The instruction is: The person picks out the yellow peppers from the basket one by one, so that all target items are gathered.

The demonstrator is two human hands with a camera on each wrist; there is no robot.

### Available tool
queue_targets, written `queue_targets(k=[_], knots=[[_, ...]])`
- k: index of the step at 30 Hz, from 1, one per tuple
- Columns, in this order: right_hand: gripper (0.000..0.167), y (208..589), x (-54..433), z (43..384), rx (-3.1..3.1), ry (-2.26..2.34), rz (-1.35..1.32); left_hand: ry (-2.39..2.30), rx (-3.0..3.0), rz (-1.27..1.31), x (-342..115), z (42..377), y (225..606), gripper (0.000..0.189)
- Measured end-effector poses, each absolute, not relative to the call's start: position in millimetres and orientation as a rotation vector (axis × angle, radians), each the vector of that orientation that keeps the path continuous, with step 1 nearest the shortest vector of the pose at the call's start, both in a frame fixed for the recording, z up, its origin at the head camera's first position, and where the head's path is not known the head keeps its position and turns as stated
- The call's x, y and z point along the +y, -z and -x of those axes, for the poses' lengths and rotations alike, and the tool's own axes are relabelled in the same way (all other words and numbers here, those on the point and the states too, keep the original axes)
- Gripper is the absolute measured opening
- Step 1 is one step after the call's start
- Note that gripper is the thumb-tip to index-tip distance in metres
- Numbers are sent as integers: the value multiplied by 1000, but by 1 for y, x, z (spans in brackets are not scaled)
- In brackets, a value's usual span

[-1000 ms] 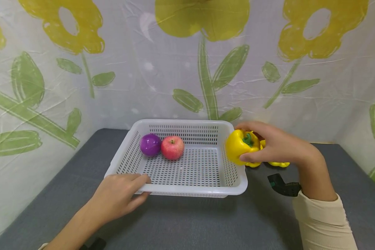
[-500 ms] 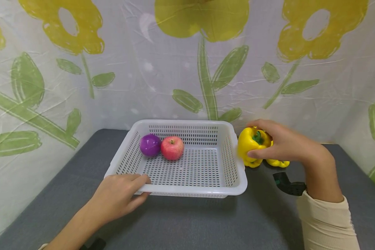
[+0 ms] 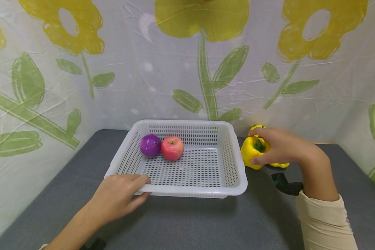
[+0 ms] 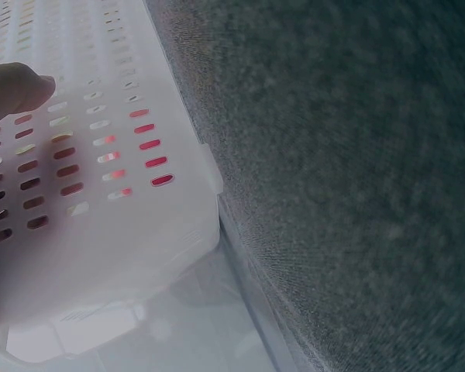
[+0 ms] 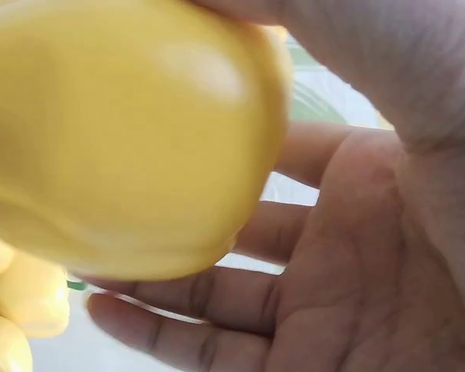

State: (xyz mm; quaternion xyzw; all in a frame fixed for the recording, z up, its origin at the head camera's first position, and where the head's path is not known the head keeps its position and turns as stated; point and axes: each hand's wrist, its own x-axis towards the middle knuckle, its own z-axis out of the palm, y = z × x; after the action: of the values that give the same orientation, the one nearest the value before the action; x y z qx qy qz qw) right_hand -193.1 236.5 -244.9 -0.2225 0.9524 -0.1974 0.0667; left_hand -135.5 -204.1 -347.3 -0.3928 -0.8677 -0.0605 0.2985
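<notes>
My left hand [image 3: 120, 194] grips the near left rim of a white perforated plastic basket [image 3: 200, 190], thumb under the edge. In the left wrist view a fingertip touches the basket's slotted wall [image 4: 124, 240]. Inside the basket, a purple ball-shaped item [image 3: 150, 145] lies against a red apple [image 3: 172, 148]. Just beyond the basket's right side my right hand [image 3: 282, 146] holds a yellow bell pepper [image 3: 250, 152] between thumb and fingers, green stem toward me. The right wrist view shows the pepper [image 5: 132, 139] large, with the lower fingers spread out straight.
More yellow peppers [image 3: 279, 165] sit behind and beside my right hand, partly hidden by it. All of this is on a dark grey tabletop [image 3: 187, 222]. A flower-printed cloth [image 3: 128, 69] hangs behind and along both sides.
The held pepper has moved from over the basket's right rim rightward and down beside the basket. A yellow pepper behind it has come into view. My left hand and the basket stay put.
</notes>
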Motion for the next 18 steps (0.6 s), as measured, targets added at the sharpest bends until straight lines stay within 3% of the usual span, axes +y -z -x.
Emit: queue_targets(k=[11,18], knots=[[73,258,230,201,2627,501,374,158,-2308,1047,-203,135,347,16],[73,260,232,204,2614,541,378,152,-2318,1042,-202,136,347,17]])
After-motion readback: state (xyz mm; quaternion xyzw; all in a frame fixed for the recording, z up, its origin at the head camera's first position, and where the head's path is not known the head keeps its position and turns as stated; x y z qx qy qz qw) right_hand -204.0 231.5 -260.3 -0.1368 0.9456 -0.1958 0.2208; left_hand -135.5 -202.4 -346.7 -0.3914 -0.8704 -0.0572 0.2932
